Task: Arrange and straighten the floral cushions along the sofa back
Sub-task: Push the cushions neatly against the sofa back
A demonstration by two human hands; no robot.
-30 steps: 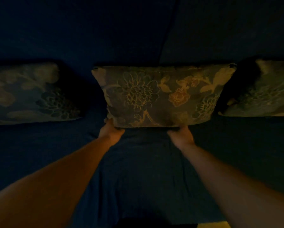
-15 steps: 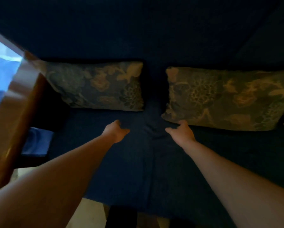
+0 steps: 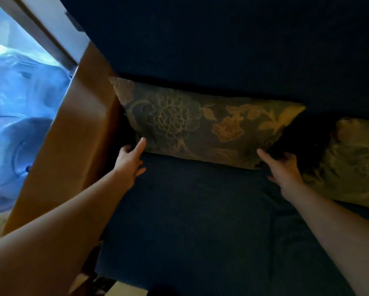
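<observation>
A floral cushion (image 3: 202, 124) leans against the dark blue sofa back (image 3: 222, 50) at the sofa's left end, slightly tilted down to the right. My left hand (image 3: 129, 161) is at its lower left corner, fingers spread, the index finger lying on the cushion's front. My right hand (image 3: 284, 166) is at its lower right corner, fingers apart, index finger touching the bottom edge while the other fingers reach into the dark gap beside it. A second floral cushion (image 3: 354, 165) lies to the right, partly cut off by the frame edge.
A brown wooden armrest (image 3: 72, 133) borders the sofa on the left, close to the cushion's left corner. Beyond it is a bright blue area (image 3: 14, 116). The dark blue seat (image 3: 190, 221) spreads out in front of the cushions. A strip of light floor (image 3: 123, 289) shows below.
My view swung left from the middle cushion to the left cushion. Both hands left the middle cushion, crossed the seat and now touch the left cushion's lower corners.
</observation>
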